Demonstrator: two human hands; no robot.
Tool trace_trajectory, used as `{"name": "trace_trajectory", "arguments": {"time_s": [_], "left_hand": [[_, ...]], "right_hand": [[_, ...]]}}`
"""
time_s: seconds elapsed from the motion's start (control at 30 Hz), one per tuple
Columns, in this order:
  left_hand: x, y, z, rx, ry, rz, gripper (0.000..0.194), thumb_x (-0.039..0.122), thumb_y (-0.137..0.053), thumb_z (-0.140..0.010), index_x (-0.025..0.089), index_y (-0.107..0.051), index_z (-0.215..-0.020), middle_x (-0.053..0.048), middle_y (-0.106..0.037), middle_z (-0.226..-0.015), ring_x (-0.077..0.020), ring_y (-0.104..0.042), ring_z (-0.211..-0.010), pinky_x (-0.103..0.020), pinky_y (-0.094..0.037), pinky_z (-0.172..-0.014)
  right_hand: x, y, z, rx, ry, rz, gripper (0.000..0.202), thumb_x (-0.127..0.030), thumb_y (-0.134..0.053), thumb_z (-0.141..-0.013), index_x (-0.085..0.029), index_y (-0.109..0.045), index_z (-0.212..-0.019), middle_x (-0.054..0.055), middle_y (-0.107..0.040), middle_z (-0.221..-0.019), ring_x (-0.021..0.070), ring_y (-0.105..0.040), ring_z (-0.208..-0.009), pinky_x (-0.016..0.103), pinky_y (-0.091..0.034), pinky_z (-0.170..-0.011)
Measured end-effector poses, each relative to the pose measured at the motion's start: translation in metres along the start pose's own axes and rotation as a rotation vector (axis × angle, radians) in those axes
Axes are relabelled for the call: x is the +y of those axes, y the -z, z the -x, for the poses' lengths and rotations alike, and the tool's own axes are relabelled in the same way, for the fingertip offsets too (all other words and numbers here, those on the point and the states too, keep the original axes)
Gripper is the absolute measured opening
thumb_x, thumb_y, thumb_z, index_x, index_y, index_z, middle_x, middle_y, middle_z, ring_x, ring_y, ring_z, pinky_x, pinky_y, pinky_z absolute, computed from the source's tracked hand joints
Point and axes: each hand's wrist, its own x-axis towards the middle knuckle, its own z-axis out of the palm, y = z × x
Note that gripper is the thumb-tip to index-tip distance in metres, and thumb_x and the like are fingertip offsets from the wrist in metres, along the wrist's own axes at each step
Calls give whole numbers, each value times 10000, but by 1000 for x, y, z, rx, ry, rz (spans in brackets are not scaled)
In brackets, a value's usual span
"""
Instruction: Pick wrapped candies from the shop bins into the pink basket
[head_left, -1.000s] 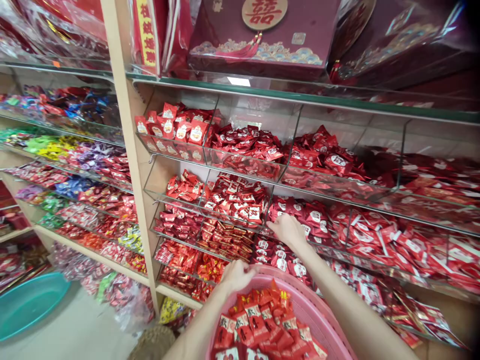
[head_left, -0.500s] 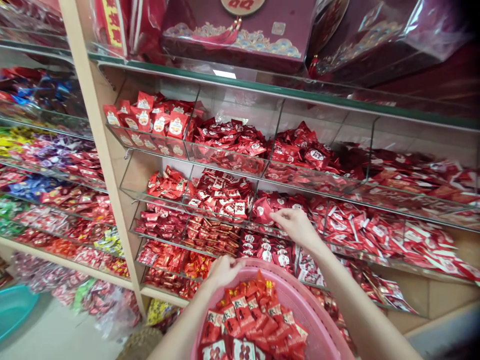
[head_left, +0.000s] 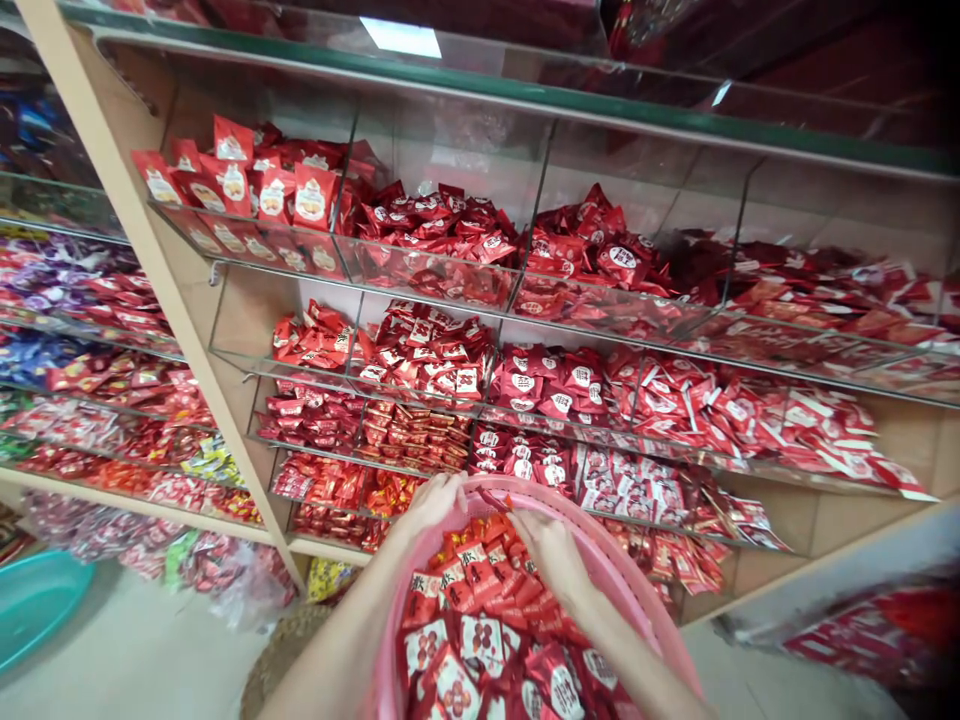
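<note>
A pink plastic basket (head_left: 609,578) is in front of me, heaped with small red and white snack packets (head_left: 480,640). My left hand (head_left: 439,500) grips its far left rim, the fingers curled over the edge. Inside the basket, near the far rim, is my right hand (head_left: 551,555). Its fingers are pinched together at a small dark red packet (head_left: 491,500), mostly blurred. Beyond the basket, a shelf bin holds dark red packets (head_left: 555,385) with white oval labels.
Tiered shelves with glass dividers hold piles of red packets (head_left: 435,240). A wooden upright (head_left: 161,270) separates them from more shelves of coloured sweets on the left. A teal basin (head_left: 37,605) and bagged sweets (head_left: 217,575) are on the floor. A woven container (head_left: 270,650) stands beside the basket.
My right hand has moved from the dark red packets' bin down into the basket. My left hand stays on the rim. The view has tilted down, and more packets show in the basket.
</note>
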Motion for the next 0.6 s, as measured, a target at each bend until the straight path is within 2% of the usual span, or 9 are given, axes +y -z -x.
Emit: {"name": "trace_trajectory", "arguments": {"time_s": [0.07, 0.13, 0.23, 0.33, 0.43, 0.53, 0.6], "left_hand": [[-1, 0, -1, -7, 5, 16, 627, 576, -224, -844, 196, -648, -581, -31, -665, -744, -189, -574, -798, -273, -376, -770], [-4, -1, -3, -23, -17, 37, 518, 566, -336, -813, 188, -653, -653, -22, -656, -749, -180, -565, -770, -262, -378, -729], [-11, -3, -9, -69, -106, 80, 368, 489, -466, -767, 167, -623, -687, -1, -617, -719, -153, -533, -720, -241, -375, -690], [-15, -5, -13, -99, -205, 186, 318, 445, -473, -772, 155, -549, -666, 29, -524, -641, -114, -466, -641, -221, -365, -646], [-16, -4, -13, -122, -267, 302, 304, 435, -460, -790, 158, -493, -669, 49, -444, -619, -91, -408, -607, -207, -347, -614], [-14, -2, -11, -146, -290, 323, 317, 448, -452, -801, 158, -494, -680, 47, -436, -632, -89, -400, -621, -205, -346, -622], [-14, -2, -11, -165, -296, 317, 329, 460, -454, -799, 156, -507, -686, 40, -454, -647, -93, -411, -639, -206, -354, -639]], "right_hand": [[2, -8, 1, -59, 108, 203, 306, -199, -418, -847, -177, -651, -1044, 113, -690, -992, 246, -665, -819, 338, -515, -750], [4, -13, 2, -126, 196, 400, 400, -74, -400, -801, -175, -602, -1131, 127, -635, -1134, 253, -644, -926, 339, -520, -768], [7, -20, 5, -157, 246, 476, 483, -14, -392, -756, -173, -561, -1180, 131, -599, -1190, 258, -601, -1032, 357, -522, -810], [8, -25, 6, -47, 192, 179, 401, -118, -394, -826, -202, -530, -1193, 112, -611, -1156, 232, -595, -1037, 373, -504, -860], [0, -26, -1, 58, -43, -318, 402, -301, -469, -840, -191, -455, -1225, 77, -658, -953, 200, -638, -890, 356, -519, -831], [-13, -23, -15, 47, -300, -668, 481, -428, -562, -768, -175, -462, -1164, 14, -623, -741, 188, -640, -733, 346, -556, -728], [-18, -21, -22, 3, -384, -758, 415, -481, -596, -723, -175, -543, -998, -4, -588, -696, 169, -610, -641, 343, -568, -656]]}}
